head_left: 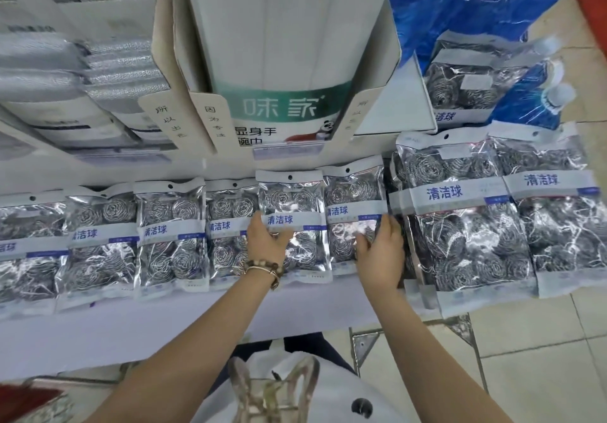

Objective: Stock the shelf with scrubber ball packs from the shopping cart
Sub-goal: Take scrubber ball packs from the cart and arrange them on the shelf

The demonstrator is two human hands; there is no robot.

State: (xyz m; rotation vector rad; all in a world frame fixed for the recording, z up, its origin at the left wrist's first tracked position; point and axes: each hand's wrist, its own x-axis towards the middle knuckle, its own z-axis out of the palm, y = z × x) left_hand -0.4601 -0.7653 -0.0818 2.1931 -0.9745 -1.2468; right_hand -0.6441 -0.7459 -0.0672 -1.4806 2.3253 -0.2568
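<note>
A row of clear scrubber ball packs with blue-lettered white bands stands on the white shelf (pixel 131 330). My left hand (pixel 266 241), with bead bracelets on the wrist, grips the left edge of one middle pack (pixel 292 199), thumb across its front. My right hand (pixel 381 253) grips the right edge of the neighbouring pack (pixel 353 195), thumb on its front. Larger scrubber ball packs (pixel 460 212) stand to the right. Another scrubber pack (pixel 460 87) sits higher up at the right.
Above the row stands a white cardboard display box (pixel 282 61) of cloths, with grey cloth packs (pixel 121 74) to its left. Blue plastic-wrapped bottles (pixel 532 94) lie at upper right. Tiled floor (pixel 542 357) is at lower right; something red (pixel 23 396) shows at bottom left.
</note>
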